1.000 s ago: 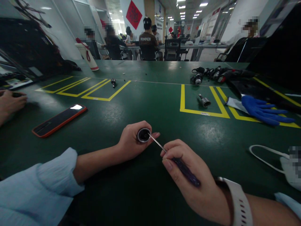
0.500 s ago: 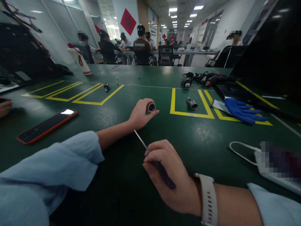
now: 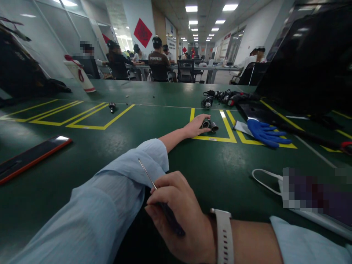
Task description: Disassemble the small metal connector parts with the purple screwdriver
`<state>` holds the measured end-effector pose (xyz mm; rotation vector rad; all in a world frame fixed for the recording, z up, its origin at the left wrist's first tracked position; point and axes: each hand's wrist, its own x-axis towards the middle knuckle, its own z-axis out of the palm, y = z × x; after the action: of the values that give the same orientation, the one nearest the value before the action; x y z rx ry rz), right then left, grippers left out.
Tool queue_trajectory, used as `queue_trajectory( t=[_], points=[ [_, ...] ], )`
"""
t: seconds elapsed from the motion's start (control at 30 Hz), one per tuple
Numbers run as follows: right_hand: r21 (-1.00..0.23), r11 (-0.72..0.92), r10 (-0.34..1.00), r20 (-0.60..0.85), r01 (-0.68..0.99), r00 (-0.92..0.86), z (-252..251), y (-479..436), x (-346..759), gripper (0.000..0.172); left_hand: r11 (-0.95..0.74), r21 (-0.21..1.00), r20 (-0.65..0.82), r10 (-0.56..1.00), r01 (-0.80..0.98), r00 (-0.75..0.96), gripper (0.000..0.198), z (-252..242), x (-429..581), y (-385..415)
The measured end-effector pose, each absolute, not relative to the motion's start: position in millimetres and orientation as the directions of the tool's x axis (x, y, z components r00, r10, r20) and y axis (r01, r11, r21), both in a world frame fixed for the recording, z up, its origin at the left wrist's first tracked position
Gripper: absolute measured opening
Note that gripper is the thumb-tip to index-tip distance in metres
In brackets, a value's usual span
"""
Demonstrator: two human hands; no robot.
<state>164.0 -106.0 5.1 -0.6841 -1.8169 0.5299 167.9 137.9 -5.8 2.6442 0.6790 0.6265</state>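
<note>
My left hand reaches into the yellow-taped rectangle right of centre, thumb and fingers curled around a short metal cylindrical part with a hollow open end. Right beside it lies a second metal cylindrical part; whether the two touch is unclear. Closer to me, my right hand is closed around the dark handle of a screwdriver, its thin shaft pointing up and left over my left sleeve.
A blue glove lies right of the taped rectangle, with dark cabled devices behind. A small dark part sits in a left taped area. An orange-edged phone is at left, a face mask at right, a white cup at back left.
My left hand has moved right and forward with the metal cylindrical part, from mid-table to beside the second one. My right hand still grips the screwdriver. The view has turned slightly right.
</note>
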Motion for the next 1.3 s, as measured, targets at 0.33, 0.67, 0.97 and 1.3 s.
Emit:
queue_trajectory(
  t=[0.33, 0.67, 0.97, 1.3],
  points=[
    [-0.626, 0.757, 0.651, 0.701, 0.187, -0.29, 4, -105, 162, 0.011, -0.85, 0.363, 0.231, 0.478, 0.381, 0.847, 0.081, -7, 170, 139],
    [-0.641, 0.746, 0.662, 0.69, 0.178, -0.292, 6, -107, 162, 0.009, -0.859, 0.093, 0.351, 0.502, 0.504, 0.79, 0.066, -2, 205, 122],
    [-0.642, 0.744, 0.665, 0.687, 0.184, -0.291, 5, -107, 162, 0.011, -0.884, -0.057, 0.291, 0.43, 0.464, 0.855, 0.025, -1, 226, 116],
    [-0.611, 0.773, 0.633, 0.719, 0.174, -0.287, 7, -108, 161, 0.008, -0.894, -0.045, 0.371, 0.4, 0.446, 0.838, 0.018, -1, 226, 113]
  ],
)
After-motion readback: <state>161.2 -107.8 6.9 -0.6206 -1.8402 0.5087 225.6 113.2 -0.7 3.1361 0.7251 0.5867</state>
